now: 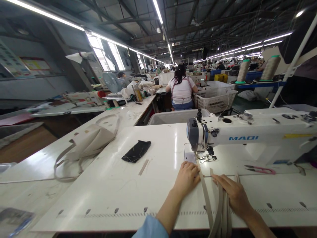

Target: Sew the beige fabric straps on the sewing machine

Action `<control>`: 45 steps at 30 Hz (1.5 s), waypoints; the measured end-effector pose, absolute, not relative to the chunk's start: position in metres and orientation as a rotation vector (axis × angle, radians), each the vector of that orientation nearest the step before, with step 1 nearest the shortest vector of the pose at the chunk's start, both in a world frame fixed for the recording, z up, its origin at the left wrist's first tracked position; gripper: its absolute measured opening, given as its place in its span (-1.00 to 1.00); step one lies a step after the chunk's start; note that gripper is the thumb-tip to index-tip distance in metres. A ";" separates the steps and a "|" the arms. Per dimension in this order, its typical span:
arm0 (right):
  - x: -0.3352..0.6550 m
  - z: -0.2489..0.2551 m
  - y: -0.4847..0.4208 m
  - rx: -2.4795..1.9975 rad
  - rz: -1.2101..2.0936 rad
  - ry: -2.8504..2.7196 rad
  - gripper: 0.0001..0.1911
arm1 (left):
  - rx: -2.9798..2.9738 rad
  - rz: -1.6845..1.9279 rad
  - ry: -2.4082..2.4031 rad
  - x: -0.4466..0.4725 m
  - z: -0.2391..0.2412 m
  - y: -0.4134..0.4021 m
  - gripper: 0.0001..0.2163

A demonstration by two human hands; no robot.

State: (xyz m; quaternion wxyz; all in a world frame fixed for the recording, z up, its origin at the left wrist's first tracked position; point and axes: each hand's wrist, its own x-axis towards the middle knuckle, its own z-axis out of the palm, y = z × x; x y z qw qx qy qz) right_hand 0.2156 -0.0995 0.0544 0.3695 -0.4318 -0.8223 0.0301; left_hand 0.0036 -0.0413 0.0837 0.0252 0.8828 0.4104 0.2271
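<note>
My left hand (187, 178) rests on the sewing machine's bed just in front of the presser foot, its fingers curled at the edge of a beige fabric strap (206, 195). This strap runs from under the needle area down over the table's front edge. Right of it, my right hand (232, 191) pinches a bundle of more beige straps (224, 215), which hang toward my lap. The white sewing machine (244, 134) stands directly ahead, its needle partly hidden by the head. Pink-handled thread snips (261, 169) lie on its bed to the right.
A black fabric piece (136, 151) and a short beige strip (143, 167) lie on the tabletop, left of my hands. Farther left sits a beige bag (92, 143) with handles. A co-worker (182, 87) sits ahead beside a white plastic basket (215, 97). Thread cones (242, 72) stand at right.
</note>
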 end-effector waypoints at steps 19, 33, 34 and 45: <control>0.216 0.057 -0.101 -1.068 0.110 -2.149 -0.65 | 2.704 0.652 1.282 0.004 0.084 -0.042 -0.94; 0.217 0.047 -0.097 -1.038 0.074 -2.139 -0.69 | 2.731 0.684 1.291 0.004 0.085 -0.043 -0.96; 0.217 0.047 -0.097 -1.032 0.069 -2.120 -0.70 | 2.736 0.683 1.291 0.004 0.085 -0.043 -0.96; 0.216 0.050 -0.099 -1.020 0.220 -2.088 -0.81 | 2.716 0.659 1.273 0.002 0.085 -0.042 -0.92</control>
